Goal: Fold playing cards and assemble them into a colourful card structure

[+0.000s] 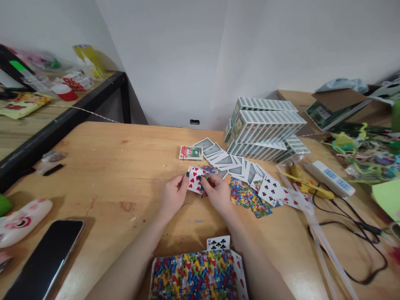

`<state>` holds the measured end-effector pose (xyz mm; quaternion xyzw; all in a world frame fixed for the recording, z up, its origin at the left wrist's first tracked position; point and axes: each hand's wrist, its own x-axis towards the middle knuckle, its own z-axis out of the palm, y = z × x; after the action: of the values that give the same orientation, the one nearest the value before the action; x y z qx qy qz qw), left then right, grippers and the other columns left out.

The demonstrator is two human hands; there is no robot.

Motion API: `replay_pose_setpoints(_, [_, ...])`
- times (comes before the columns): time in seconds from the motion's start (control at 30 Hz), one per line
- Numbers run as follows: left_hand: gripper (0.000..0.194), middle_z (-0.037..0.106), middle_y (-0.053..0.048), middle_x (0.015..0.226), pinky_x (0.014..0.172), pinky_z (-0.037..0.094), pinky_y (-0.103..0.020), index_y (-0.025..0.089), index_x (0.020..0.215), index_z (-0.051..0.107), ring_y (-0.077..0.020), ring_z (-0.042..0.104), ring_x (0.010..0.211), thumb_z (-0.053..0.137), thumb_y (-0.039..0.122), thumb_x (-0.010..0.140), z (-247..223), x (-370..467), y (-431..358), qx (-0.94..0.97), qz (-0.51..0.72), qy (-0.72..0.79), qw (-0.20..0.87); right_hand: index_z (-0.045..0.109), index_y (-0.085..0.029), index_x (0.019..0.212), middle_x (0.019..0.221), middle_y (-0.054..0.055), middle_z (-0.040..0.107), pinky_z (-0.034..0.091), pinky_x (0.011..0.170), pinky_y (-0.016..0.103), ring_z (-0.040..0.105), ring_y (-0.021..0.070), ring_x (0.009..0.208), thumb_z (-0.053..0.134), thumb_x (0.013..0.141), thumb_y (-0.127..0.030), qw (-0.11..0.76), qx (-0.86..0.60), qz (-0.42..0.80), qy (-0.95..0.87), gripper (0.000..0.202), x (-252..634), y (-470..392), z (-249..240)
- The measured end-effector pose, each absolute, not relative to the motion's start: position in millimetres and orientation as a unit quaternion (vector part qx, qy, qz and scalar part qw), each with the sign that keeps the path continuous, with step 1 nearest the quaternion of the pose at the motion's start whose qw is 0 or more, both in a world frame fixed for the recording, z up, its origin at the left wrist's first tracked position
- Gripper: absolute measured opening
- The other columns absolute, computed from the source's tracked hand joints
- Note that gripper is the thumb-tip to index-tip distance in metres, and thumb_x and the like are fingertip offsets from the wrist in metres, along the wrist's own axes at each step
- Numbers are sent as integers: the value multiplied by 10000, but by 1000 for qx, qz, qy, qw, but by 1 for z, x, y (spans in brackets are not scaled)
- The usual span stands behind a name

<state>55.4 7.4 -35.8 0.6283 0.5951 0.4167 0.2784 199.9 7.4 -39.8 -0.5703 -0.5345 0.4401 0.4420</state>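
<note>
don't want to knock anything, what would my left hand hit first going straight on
Past the hearts card in the left hand, probably the spread grey-backed cards, though depth is unclear.

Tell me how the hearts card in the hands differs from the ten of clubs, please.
The hearts card has red symbols; the ten of clubs has black ones. The left hand and right hand hold the hearts card, while the ten of clubs is in neither. Both show white faces.
</note>
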Motion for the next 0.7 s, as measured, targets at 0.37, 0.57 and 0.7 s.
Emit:
replay_pose_setpoints(0.37, [215,592,-48,984,757,498,-275,216,968,588,-147,575,894,440,192,813,-36,54,12,662,470,535,233,566,-192,737,621,-18,537,446,521,247,512,123,553,556,719,-430,447,-427,617,-488,238,201,7,-27])
replay_pose_setpoints(0.57, [195,621,-59,957,756,500,-295,195,974,556,-154,600,849,445,216,815,-40,55,11,641,463,552,265,567,-200,796,721,-9,548,471,654,270,538,128,681,635,677,-386,444,-339,733,-388,232,198,5,-29])
replay_pose_setpoints(0.7, [233,615,-57,1005,835,462,-339,216,999,566,-178,571,934,504,205,775,-33,54,10,682,451,521,244,551,-182,774,723,-14,534,481,655,272,543,119,673,656,665,-339,441,-321,764,-346,218,196,1,-29])
